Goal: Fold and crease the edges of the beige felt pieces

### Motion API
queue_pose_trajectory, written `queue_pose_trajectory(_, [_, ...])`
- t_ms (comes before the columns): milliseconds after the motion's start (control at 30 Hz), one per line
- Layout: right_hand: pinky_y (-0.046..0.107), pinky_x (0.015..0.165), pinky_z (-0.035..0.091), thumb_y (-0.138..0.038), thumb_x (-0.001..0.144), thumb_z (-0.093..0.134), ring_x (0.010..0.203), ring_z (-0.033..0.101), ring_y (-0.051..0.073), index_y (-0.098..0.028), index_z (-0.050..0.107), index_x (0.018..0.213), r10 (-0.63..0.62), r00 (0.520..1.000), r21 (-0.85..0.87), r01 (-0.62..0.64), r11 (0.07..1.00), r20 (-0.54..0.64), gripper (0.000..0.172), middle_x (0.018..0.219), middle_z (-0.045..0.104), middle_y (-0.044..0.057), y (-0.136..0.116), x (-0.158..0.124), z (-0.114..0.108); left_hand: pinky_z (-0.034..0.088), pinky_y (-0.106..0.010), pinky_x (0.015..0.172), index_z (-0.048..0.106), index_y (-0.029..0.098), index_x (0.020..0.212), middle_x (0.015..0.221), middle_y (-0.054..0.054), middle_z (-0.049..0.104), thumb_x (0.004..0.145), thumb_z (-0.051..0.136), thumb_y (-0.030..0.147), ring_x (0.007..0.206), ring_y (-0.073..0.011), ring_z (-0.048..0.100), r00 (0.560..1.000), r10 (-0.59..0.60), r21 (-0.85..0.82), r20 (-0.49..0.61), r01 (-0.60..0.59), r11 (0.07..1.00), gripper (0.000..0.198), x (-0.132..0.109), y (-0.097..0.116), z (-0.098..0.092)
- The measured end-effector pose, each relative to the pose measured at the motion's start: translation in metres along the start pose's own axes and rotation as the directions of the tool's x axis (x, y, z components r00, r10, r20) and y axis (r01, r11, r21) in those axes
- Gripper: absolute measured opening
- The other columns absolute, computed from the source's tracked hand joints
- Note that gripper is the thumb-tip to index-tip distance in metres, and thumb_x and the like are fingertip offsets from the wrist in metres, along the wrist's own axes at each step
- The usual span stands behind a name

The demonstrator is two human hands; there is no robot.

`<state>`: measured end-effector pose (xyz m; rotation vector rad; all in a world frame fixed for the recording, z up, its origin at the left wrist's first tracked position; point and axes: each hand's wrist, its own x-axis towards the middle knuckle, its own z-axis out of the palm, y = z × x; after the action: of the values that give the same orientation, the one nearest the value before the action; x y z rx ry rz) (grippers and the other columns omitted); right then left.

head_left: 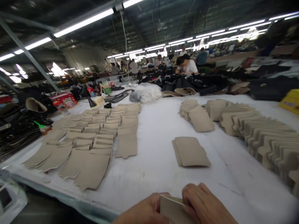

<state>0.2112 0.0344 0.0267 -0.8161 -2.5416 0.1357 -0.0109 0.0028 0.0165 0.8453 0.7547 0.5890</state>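
Note:
At the front edge of the white table, both hands grip one beige fabric piece (171, 209). It looks bent or layered, with a pale edge along its top. My left hand (146, 210) pinches its left side, the thumb near the top corner. My right hand (203, 202) has its fingers curled over the right side. The lower part of the piece runs out of the frame. Just beyond the hands lie a few stacked beige pieces (192, 151). Rows of overlapping beige pieces (93, 165) spread over the left of the table.
A long fanned row of beige pieces (263, 133) lines the right side, with a smaller pile (201, 118) beside it. Clear plastic wrap (147, 92), dark garments (201, 83) and a red box (64, 100) are farther back. A yellow object (291, 101) sits far right. People work in the background.

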Motion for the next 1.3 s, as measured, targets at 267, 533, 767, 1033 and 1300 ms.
queue_pose_trajectory(267, [0.034, 0.063, 0.034, -0.019, 0.106, 0.023, 0.069, 0.050, 0.022, -0.020, 0.046, 0.087, 0.152, 0.982, 0.259, -0.176, 0.950, 0.108, 0.030, 0.081, 0.055, 0.003, -0.033, -0.047, 0.031, 0.041, -0.024, 0.080, 0.070, 0.021, 0.106, 0.097, 0.000, 0.069, 0.081, 0.062, 0.017, 0.090, -0.0164, 0.059, 0.977, 0.089, 0.657, -0.192, 0.061, 0.751, 0.027, -0.015, -0.004, 0.012])
queue_pose_trajectory(533, [0.036, 0.069, 0.030, -0.021, 0.108, 0.018, 0.074, 0.051, 0.021, -0.018, 0.048, 0.091, 0.146, 0.989, 0.241, -0.150, 0.959, 0.036, 0.034, 0.091, 0.059, 0.007, -0.025, -0.044, 0.040, 0.038, -0.021, 0.070, 0.069, 0.020, 0.087, 0.084, 0.001, 0.068, 0.089, 0.050, 0.019, 0.079, -0.0146, 0.059, 0.985, 0.070, 0.832, -0.155, 0.092, 0.548, 0.019, -0.006, 0.004, 0.017])
queue_pose_trajectory(767, [0.037, 0.069, 0.026, -0.022, 0.108, 0.018, 0.072, 0.050, 0.023, -0.018, 0.050, 0.089, 0.145, 0.981, 0.179, -0.167, 0.970, 0.133, 0.038, 0.083, 0.056, 0.004, -0.021, -0.046, 0.044, 0.036, -0.021, 0.066, 0.066, 0.019, 0.078, 0.076, 0.002, 0.065, 0.091, 0.049, 0.021, 0.073, -0.0136, 0.057, 0.990, 0.060, 0.865, -0.126, 0.080, 0.496, 0.022, -0.004, 0.001, 0.015])
queue_pose_trajectory(1033, [0.034, 0.063, 0.026, -0.017, 0.105, 0.027, 0.067, 0.044, 0.021, -0.018, 0.050, 0.080, 0.152, 0.984, 0.149, -0.164, 0.975, 0.093, 0.034, 0.075, 0.053, 0.003, -0.021, -0.045, 0.037, 0.040, -0.022, 0.075, 0.072, 0.023, 0.097, 0.089, 0.001, 0.071, 0.088, 0.044, 0.013, 0.086, -0.0155, 0.063, 0.998, 0.042, 0.833, -0.052, 0.020, 0.553, 0.031, -0.001, 0.006, 0.016])
queue_pose_trajectory(1300, [0.034, 0.066, 0.028, -0.009, 0.096, 0.043, 0.071, 0.044, 0.021, -0.020, 0.047, 0.081, 0.154, 0.985, 0.198, -0.166, 0.966, 0.072, 0.019, 0.078, 0.053, 0.002, -0.019, -0.042, 0.032, 0.039, -0.025, 0.077, 0.073, 0.024, 0.093, 0.084, 0.000, 0.067, 0.090, 0.055, 0.016, 0.084, -0.0162, 0.059, 0.991, 0.130, 0.936, -0.019, -0.028, 0.351, 0.019, 0.012, -0.001, 0.027])
